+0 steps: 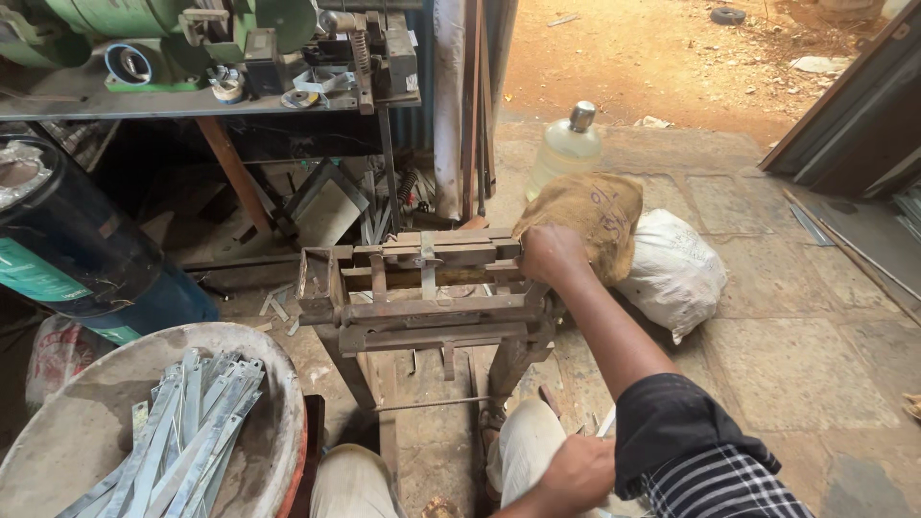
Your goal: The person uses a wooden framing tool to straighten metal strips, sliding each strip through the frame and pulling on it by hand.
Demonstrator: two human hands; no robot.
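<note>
Steel strips (182, 432) fill a basin (67, 422) at the near left. The left hand (576, 470) rests curled by the knee; what it holds cannot be told. Farther out, the right hand (550, 254) closes over the rusty press (422, 297), beside a sack (587, 216).

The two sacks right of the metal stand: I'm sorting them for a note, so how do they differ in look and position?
The brown sack is coarse woven jute with dark markings; the white sack is smooth and plain. The brown sack sits higher and nearer the stand, just behind the right hand, while the white sack lies lower on the stone floor. Both are stuffed full and touch each other.
</note>
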